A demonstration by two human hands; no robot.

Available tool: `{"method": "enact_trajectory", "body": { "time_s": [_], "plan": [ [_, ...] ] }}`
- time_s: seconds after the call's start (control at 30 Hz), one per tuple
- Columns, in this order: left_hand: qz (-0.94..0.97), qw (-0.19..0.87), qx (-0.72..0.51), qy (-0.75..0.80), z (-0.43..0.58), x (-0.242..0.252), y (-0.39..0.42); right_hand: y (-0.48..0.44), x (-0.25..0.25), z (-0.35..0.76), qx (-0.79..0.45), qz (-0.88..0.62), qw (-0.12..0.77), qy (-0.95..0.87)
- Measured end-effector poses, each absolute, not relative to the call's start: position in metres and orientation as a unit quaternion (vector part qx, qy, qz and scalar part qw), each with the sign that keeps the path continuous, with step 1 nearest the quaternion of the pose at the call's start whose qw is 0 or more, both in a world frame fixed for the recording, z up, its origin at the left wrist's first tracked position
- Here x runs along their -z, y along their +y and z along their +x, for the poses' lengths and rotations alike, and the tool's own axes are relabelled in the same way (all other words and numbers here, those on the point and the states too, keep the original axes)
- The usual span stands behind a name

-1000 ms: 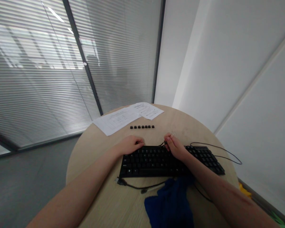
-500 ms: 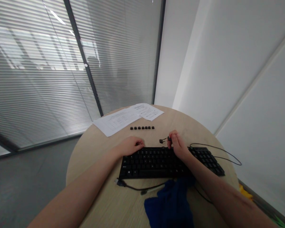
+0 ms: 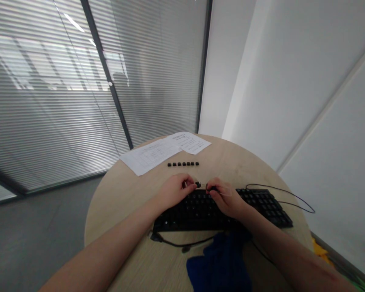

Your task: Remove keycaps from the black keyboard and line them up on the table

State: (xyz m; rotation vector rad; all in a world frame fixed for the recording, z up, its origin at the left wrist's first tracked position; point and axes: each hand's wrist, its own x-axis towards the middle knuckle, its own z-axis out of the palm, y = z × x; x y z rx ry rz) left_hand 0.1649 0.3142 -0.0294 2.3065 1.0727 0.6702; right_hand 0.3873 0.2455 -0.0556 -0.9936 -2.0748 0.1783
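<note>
Keycap (image 3: 198, 184) in narrow left-hand grip (image 3: 177, 190)

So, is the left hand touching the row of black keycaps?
Apart: the head view shows bare wooden tabletop between the left hand and the row of black keycaps.

The person's 2 bare forearms, left (image 3: 124, 237) and right (image 3: 281, 245), reach forward from the lower corners and converge. The left hand (image 3: 178, 190) is palm down, its fingers curled and its thumb drawn in close to the index finger, tips pointing right. The right hand (image 3: 226, 197) faces it, fingers bent and thumb pressed in a pinch. The 2 hands are near each other, not touching.
</note>
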Motion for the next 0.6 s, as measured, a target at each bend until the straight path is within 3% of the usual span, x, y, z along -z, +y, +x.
{"method": "enact_trajectory", "body": {
  "time_s": [0.6],
  "plan": [
    [0.817, 0.312, -0.252, 0.415, 0.168, 0.036, 0.318, 0.245, 0.06, 0.375, 0.016, -0.393, 0.318, -0.863]
  ]
}}
